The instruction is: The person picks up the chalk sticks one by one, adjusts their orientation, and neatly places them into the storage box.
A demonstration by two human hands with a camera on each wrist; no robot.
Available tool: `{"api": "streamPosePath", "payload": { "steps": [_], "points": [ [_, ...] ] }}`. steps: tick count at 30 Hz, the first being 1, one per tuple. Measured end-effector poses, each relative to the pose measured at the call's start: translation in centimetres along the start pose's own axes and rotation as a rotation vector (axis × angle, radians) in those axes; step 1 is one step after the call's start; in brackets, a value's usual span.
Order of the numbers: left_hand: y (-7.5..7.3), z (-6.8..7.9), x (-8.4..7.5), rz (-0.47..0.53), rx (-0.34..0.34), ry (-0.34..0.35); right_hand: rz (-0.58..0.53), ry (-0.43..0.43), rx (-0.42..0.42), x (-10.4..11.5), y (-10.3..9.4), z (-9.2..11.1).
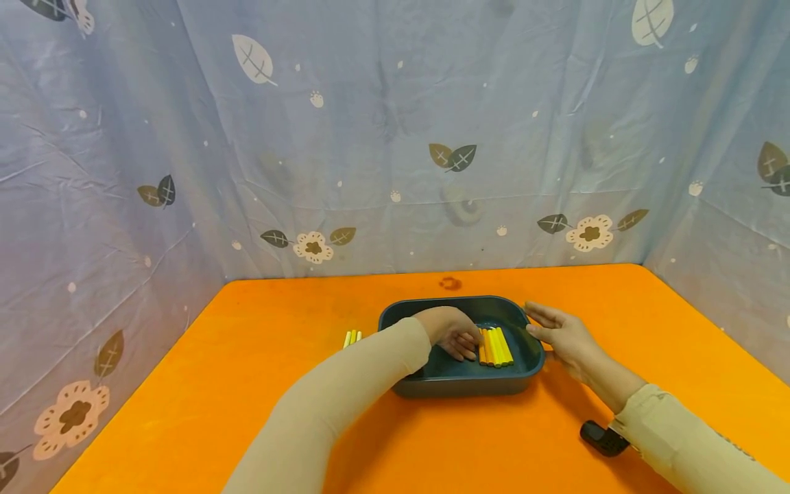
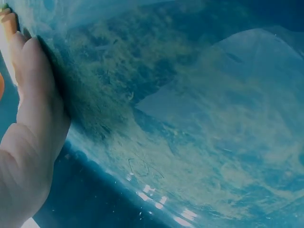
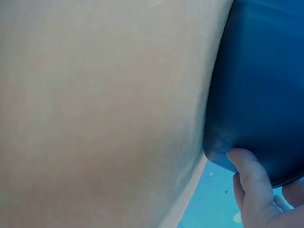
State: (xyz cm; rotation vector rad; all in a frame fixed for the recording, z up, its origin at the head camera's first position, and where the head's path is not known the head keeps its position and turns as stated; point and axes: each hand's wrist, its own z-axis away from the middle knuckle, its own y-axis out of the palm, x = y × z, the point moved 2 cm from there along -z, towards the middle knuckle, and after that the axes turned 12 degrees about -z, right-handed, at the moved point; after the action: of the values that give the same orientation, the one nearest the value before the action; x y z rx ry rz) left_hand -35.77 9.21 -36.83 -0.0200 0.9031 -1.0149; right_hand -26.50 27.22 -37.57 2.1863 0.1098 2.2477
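A dark rectangular tray (image 1: 465,387) stands on the orange table. Inside, toward its right end, several short yellow and orange sticks (image 1: 497,348) lie side by side. My left hand (image 1: 453,334) reaches into the tray from the left, its fingertips touching the leftmost orange stick. In the left wrist view the fingers (image 2: 35,71) lie along the stick ends, fairly straight. My right hand (image 1: 564,339) rests against the tray's right end with extended fingers. The right wrist view shows a digit on the tray's dark outer wall (image 3: 256,95); the forearm covers much of that view.
A few pale yellow sticks (image 1: 352,337) lie on the table left of the tray, partly hidden by my left sleeve (image 1: 345,384). A black wrist device (image 1: 603,438) hangs under the right sleeve. A patterned curtain (image 1: 395,137) stands behind the table (image 1: 296,302).
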Motion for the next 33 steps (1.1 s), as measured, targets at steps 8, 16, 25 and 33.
{"api": "streamPosePath", "payload": {
  "steps": [8, 16, 25, 33],
  "points": [
    [-0.9, 0.6, 0.2, -0.04, 0.081, 0.023, -0.002, 0.003, 0.02, 0.1, 0.4, 0.1],
    [-2.9, 3.5, 0.2, 0.035, 0.071, 0.123, -0.002, 0.001, 0.028, -0.2, 0.4, 0.3],
    [-5.9, 7.4, 0.3, 0.108, 0.045, 0.151, -0.008, -0.007, 0.022, -0.4, 0.0, 0.5],
    [-7.2, 9.4, 3.0, 0.109, -0.041, 0.181, -0.001, 0.0, 0.034, -0.1, -0.2, 0.6]
  ]
}}
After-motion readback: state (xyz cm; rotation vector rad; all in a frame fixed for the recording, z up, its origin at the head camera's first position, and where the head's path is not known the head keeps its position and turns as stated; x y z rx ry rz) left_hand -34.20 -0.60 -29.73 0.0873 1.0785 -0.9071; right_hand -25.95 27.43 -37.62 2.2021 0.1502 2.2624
